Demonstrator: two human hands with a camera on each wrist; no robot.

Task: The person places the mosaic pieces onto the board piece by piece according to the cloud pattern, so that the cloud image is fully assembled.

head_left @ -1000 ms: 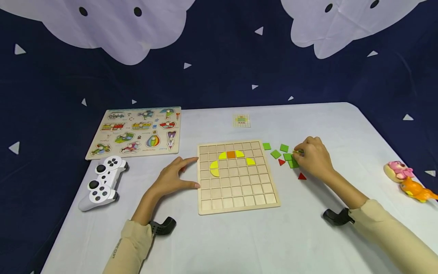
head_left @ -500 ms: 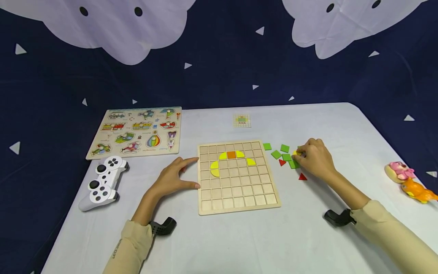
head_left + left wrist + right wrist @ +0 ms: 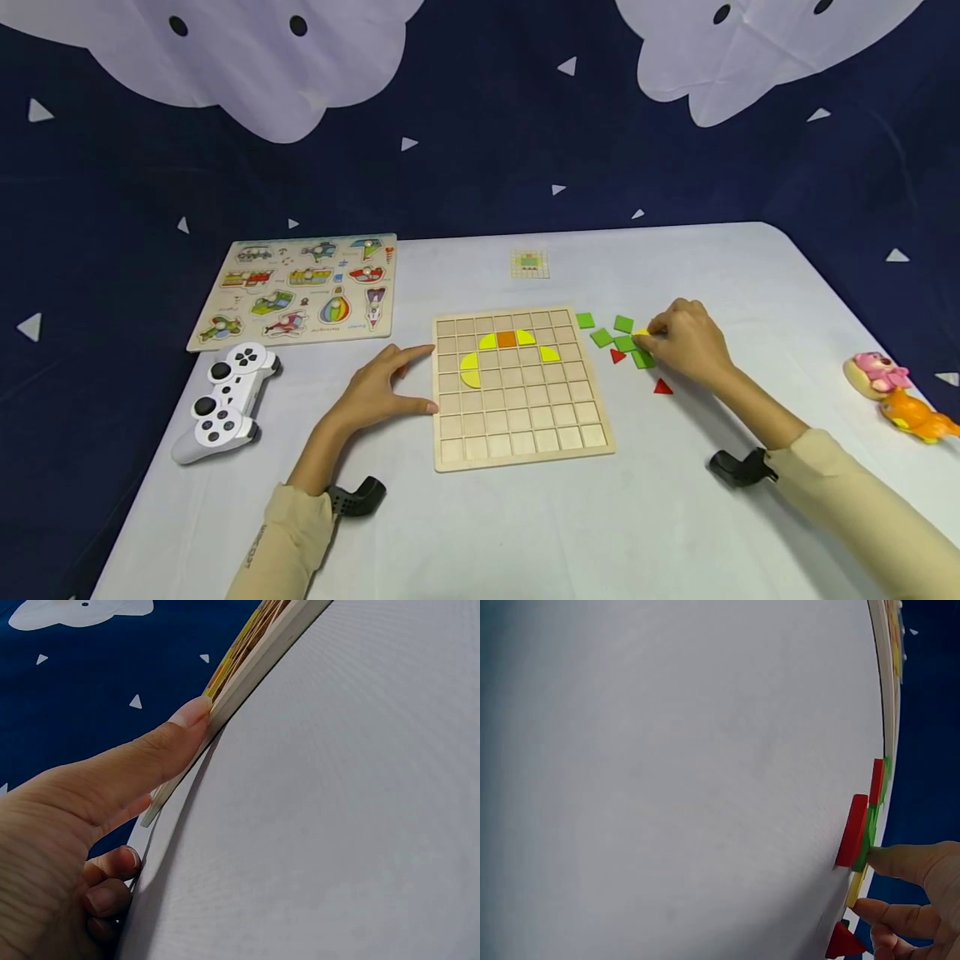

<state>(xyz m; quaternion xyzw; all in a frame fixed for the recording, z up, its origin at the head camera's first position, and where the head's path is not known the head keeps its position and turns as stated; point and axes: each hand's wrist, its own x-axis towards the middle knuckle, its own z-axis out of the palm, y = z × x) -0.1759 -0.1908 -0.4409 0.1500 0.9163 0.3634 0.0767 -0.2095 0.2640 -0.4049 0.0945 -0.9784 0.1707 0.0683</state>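
Item one: a square pale wooden grid board (image 3: 522, 387) lying flat on the white table (image 3: 525, 533), just in front of us. Its upper rows hold four yellow quarter-round tiles (image 3: 470, 370) and one orange square tile (image 3: 507, 338); the remaining cells are bare wood.

Item two: our left hand (image 3: 375, 390), resting on the table against the board's left edge. Thumb and forefinger are spread and straight, touching the rim (the left wrist view shows the thumb (image 3: 142, 769) lying along the board's edge (image 3: 247, 671)); the other fingers curl loosely underneath and hold nothing.

Item three: our right hand (image 3: 686, 343), right of the board among loose tiles. Its fingertips are curled down and pinch a small yellow tile (image 3: 642, 333), which sits low at the table surface beside the green pieces, well apart from the board.

Item four: loose tiles, namely several green square tiles (image 3: 602, 337) and two red triangular tiles (image 3: 662, 387), scattered between the board and the right hand.

Item five, periphery: a white game controller (image 3: 222, 402) at left; a wooden picture puzzle of vehicles (image 3: 300, 288) behind it; a small printed pattern card (image 3: 529, 264) beyond the board; a pink plush toy (image 3: 873, 372) and an orange toy animal (image 3: 915, 418) at the right edge.
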